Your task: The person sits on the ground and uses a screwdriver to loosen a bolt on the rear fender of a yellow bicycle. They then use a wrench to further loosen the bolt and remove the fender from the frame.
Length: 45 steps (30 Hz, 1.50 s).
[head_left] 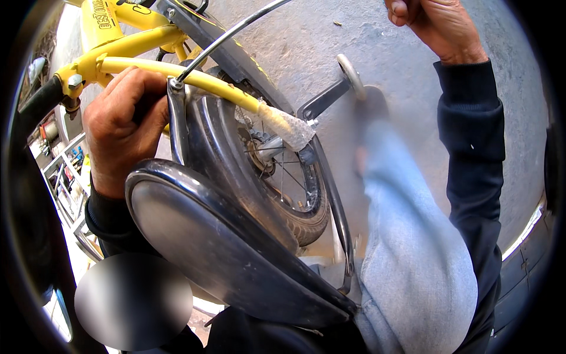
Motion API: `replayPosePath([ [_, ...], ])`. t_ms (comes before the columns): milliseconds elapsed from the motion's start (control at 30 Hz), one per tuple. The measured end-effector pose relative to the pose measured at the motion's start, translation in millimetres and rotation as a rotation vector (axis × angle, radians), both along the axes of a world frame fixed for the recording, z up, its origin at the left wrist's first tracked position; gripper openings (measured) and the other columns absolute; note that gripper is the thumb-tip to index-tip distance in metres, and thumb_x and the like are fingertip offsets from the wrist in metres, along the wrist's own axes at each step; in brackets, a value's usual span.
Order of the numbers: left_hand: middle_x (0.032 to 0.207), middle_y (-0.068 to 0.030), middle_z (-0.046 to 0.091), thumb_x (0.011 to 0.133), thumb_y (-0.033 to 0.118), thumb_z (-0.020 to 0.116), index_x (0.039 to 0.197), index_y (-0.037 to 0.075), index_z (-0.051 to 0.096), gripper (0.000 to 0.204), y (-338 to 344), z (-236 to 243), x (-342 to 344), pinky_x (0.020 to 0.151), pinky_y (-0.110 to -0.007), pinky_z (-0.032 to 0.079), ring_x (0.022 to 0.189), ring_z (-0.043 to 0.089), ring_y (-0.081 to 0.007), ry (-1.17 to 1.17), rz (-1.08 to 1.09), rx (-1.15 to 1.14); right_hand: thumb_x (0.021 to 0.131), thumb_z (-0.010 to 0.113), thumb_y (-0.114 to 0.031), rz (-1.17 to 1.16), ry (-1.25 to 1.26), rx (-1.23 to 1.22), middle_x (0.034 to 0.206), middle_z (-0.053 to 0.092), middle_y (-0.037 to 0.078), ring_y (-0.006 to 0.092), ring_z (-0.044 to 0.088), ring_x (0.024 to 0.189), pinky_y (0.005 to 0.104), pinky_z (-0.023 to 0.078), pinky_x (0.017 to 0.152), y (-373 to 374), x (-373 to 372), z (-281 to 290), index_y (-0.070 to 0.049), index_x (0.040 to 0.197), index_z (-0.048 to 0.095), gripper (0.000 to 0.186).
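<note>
My left hand [127,124] is closed at the yellow tube [218,84], beside a black bracket [175,121]; what its fingers grip is unclear. That tube's end has clear plastic wrap [286,127]. A thin rod [233,32] rises rightward from the bracket. Below lie a black tyre [215,147] with spoked wheel and a large curved black fender-like part [218,236]. My right hand [430,32] is raised at the top right, fingers curled, partly cut off; whatever it holds is out of sight.
The yellow bike frame [127,44] fills the upper left, a crank arm [324,94] juts rightward, and my jeans-clad leg [418,253] is at the lower right. A white metal rack [68,183] and clutter stand at left on the concrete floor [306,41].
</note>
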<state>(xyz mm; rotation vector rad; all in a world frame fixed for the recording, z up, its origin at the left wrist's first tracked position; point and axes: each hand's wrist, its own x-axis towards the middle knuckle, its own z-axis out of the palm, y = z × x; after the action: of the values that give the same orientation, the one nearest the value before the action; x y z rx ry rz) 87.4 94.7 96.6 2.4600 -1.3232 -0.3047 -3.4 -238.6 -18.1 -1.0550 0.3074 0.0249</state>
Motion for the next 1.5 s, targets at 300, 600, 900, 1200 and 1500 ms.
replayPosePath([
  [300,0.073,-0.0060,0.057,0.077,-0.007,0.071,0.085,-0.001,0.062,0.013,-1.0,2.2,2.0,0.058,-0.024,0.045,0.063,0.057,-0.0132,0.010,0.001,0.007,0.100,0.053,-0.023,0.002,-0.283,0.132,0.109,0.065,0.012,0.0197,0.068,0.087,0.0268,0.058,0.061,0.9,-1.0,-11.8,-0.003,0.125,0.051,0.032],
  [600,0.074,-0.0068,0.058,0.078,-0.006,0.071,0.086,-0.001,0.062,0.013,-1.0,1.0,1.9,0.059,-0.025,0.045,0.063,0.057,-0.0146,0.015,0.001,0.013,0.099,0.055,-0.031,0.041,-0.224,0.008,0.088,0.068,0.009,0.0158,0.069,0.071,0.0242,0.057,0.058,-10.7,-0.4,-14.0,-0.002,0.113,0.058,0.033],
  [900,0.075,-0.0072,0.059,0.078,-0.006,0.070,0.085,-0.002,0.062,0.011,-0.6,2.3,1.7,0.060,-0.025,0.047,0.065,0.059,-0.0153,0.002,0.009,0.037,0.100,0.055,-0.034,-0.032,-0.006,-0.208,0.075,0.065,0.007,0.0132,0.065,0.063,0.0244,0.056,0.056,-5.0,-1.0,0.3,-0.003,0.101,0.062,0.032],
  [1200,0.075,-0.0075,0.059,0.079,-0.005,0.071,0.085,-0.001,0.062,0.012,-0.6,3.5,1.5,0.060,-0.025,0.047,0.065,0.059,-0.0154,0.009,0.013,0.039,0.102,0.051,-0.027,-0.020,-0.146,-0.011,0.083,0.066,0.007,0.0128,0.065,0.069,0.0257,0.056,0.059,-1.9,-2.6,-6.5,-0.001,0.109,0.061,0.028],
  [1500,0.074,-0.0072,0.058,0.078,-0.006,0.070,0.085,-0.001,0.062,0.012,0.5,1.6,1.5,0.060,-0.025,0.047,0.063,0.058,-0.0149,0.006,0.009,0.032,0.101,0.052,-0.028,0.043,-0.074,-0.069,0.072,0.063,0.004,0.0087,0.063,0.060,0.0229,0.055,0.056,-5.7,-5.4,5.7,0.000,0.101,0.062,0.030],
])
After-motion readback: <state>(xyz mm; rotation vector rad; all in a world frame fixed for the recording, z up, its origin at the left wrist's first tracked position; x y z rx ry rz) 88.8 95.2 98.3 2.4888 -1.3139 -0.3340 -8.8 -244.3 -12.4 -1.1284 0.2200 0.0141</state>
